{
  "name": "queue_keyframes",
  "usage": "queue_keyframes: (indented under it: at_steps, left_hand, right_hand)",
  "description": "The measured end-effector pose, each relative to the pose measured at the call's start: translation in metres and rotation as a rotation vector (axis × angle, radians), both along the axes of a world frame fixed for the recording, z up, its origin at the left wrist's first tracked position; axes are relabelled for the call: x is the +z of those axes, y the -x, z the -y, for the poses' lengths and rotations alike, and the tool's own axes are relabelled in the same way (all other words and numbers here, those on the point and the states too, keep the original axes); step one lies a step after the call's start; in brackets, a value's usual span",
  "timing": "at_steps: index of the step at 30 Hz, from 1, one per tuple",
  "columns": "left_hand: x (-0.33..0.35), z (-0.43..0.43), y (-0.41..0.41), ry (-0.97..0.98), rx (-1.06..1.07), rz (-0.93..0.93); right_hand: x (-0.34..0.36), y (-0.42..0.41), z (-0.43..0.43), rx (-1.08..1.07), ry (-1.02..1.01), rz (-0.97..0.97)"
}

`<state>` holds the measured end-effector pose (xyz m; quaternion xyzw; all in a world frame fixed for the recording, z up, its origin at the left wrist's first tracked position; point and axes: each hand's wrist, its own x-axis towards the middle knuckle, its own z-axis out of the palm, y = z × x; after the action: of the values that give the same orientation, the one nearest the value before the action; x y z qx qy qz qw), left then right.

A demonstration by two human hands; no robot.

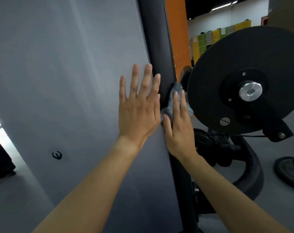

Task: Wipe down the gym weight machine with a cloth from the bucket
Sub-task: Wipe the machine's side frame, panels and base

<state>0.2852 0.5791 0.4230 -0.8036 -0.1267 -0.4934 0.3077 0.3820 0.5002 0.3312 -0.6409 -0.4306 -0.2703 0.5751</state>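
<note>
A tall grey panel (pixel 67 78) of the weight machine fills the left half of the view, with a black upright post (pixel 158 47) along its right edge. My left hand (pixel 139 106) lies flat on the panel, fingers spread and straight. My right hand (pixel 178 125) presses a crumpled blue-grey cloth (pixel 172 96) against the side of the black post with straight fingers. The bucket is not in view.
A large black disc (pixel 260 61) with a silver hub (pixel 250 91) stands close to the right of my right hand. Below it curve black frame tubes (pixel 250 172). A weight plate (pixel 289 172) lies on the grey floor at right. An orange pillar (pixel 176 31) rises behind.
</note>
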Motion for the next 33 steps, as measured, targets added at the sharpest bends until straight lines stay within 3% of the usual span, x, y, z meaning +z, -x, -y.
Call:
queue_keyframes:
  at_steps: [3,9,13,17,25,29,33]
  left_hand:
    - [-0.002,-0.001,0.000,0.008,-0.007,-0.004]
    - [-0.002,0.000,0.001,0.016,-0.008,-0.011]
    - [-0.003,-0.001,0.001,0.018,-0.016,-0.001]
    - [-0.004,-0.001,0.000,0.024,-0.010,0.000]
    - [-0.005,0.000,-0.001,0.028,-0.026,0.011]
    - [-0.010,0.003,-0.002,0.037,0.003,0.007]
    - [-0.015,0.010,-0.002,0.077,0.028,-0.007]
  right_hand:
    - [-0.008,0.001,0.001,0.019,0.013,-0.080]
    - [0.057,-0.007,-0.001,0.138,-0.091,-0.309]
    - [0.027,0.005,-0.002,0.165,-0.163,-0.335]
    - [-0.017,0.021,0.002,0.093,-0.082,-0.321]
    - [0.042,0.001,-0.004,0.147,-0.181,-0.351]
    - [-0.002,0.012,0.001,0.153,-0.156,-0.348]
    - [-0.056,0.024,0.012,0.084,0.004,-0.360]
